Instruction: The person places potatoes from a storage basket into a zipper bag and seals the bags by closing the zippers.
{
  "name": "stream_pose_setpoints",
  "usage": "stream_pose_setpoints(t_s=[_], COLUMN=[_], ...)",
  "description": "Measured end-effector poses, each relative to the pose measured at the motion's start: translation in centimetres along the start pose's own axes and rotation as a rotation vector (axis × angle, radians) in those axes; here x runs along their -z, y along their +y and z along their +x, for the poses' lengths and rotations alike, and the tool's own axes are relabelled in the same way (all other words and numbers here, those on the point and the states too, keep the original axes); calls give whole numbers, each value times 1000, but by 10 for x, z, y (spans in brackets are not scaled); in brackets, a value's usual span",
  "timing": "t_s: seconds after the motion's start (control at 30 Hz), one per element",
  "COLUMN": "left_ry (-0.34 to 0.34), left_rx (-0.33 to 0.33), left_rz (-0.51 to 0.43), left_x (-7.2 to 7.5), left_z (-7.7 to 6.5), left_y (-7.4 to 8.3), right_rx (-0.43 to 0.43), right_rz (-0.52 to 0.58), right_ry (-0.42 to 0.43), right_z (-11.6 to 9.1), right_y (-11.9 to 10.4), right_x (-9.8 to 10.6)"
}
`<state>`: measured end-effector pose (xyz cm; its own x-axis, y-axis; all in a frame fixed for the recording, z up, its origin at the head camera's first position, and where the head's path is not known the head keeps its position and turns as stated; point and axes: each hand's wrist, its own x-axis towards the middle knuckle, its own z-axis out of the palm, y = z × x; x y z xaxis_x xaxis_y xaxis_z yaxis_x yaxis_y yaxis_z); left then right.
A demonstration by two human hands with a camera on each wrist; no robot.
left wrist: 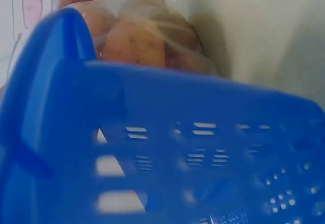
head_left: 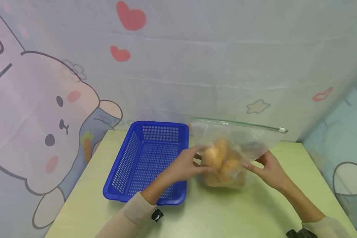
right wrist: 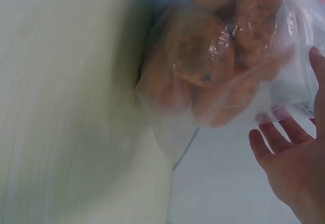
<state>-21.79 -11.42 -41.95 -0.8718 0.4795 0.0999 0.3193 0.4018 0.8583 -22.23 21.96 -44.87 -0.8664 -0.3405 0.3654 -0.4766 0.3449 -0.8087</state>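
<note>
A clear zip bag (head_left: 257,140) with a green slider strip along its top stands upright right of the blue basket, several rounded potatoes (head_left: 214,158) inside. My left hand (head_left: 185,165) holds the bag's left side, thumb in front and fingers partly hidden behind. On the opposite side my right hand (head_left: 269,170) holds the bag between its thumb and fingers. The right wrist view shows the right hand's fingers (right wrist: 277,135) spread at the plastic, with dark spots on the potatoes (right wrist: 198,46). Whether the bag's bottom touches the table, I cannot tell.
The blue basket (head_left: 182,138), with perforated walls, sits on the pale table (head_left: 226,215) under my left forearm. Its wall fills most of the left wrist view. Behind the table hangs a printed cloth (head_left: 178,66) with hearts and a cartoon rabbit.
</note>
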Motion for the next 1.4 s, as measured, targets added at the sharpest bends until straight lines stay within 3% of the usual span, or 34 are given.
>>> stream_pose_setpoints(t_s=[0.13,0.27,0.43,0.63,0.87,1.03,1.23,1.4], left_ry=[40,83,118,127,138,175,98,77], left_rx=[18,60,85,159,251,282,338,349], left_rz=[-27,-123,-226,-346,-332,-261,-263,-267], left_x=[-6,-18,-49,-88,-115,-128,-142,-145], left_z=[3,4,5,11,21,30,27,24], left_y=[9,21,33,39,28,11,1,-3], right_rx=[-17,-83,-194,-358,-541,-633,-672,-697], right_rz=[6,24,27,32,159,159,57,59], right_ry=[25,21,-18,-41,3,23,-102,-158], right_z=[-3,-9,-27,-45,-55,-62,-74,-76], right_y=[-6,-16,-20,-5,26,37,40,40], right_x=[10,25,44,61,62,60,55,48])
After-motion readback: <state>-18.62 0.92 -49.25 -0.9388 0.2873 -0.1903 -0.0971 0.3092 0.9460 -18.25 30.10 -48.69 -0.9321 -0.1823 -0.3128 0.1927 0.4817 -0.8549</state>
